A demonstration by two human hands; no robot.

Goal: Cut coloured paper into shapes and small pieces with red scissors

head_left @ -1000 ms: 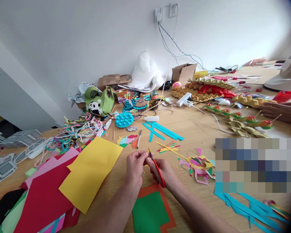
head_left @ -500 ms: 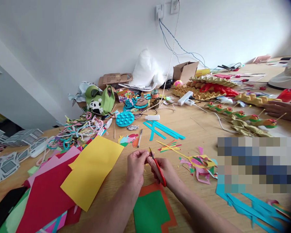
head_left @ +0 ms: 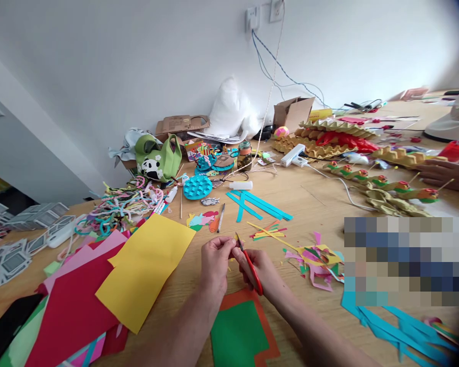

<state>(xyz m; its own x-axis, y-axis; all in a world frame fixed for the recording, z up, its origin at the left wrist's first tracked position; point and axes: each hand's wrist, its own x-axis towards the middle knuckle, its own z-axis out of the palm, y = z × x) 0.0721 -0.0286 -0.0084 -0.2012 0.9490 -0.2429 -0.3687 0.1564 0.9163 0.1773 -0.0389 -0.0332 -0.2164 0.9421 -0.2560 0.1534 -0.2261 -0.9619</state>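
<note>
My right hand point(head_left: 258, 267) is closed around red-handled scissors point(head_left: 251, 270), whose blades point up and away from me. Fingertips of my left hand point(head_left: 216, 257) pinch a small piece of yellow paper point(head_left: 236, 236) beside the blades; most of it is hidden by the fingers. Both hands meet above the table. Just below them lie a green sheet point(head_left: 239, 331) and an orange sheet point(head_left: 265, 334) under it, a corner cut out. Left of my hands, yellow sheets point(head_left: 145, 270) rest on a red sheet point(head_left: 74, 285).
Ahead lie a pen point(head_left: 221, 218), cut paper shapes point(head_left: 202, 220), blue strips point(head_left: 265, 206) and thin coloured strips point(head_left: 270, 232). Paper scraps point(head_left: 321, 255) are to the right. A green panda bag point(head_left: 158, 158) stands behind. Another person's hand point(head_left: 449, 173) rests at far right, near egg-carton pieces point(head_left: 382, 182).
</note>
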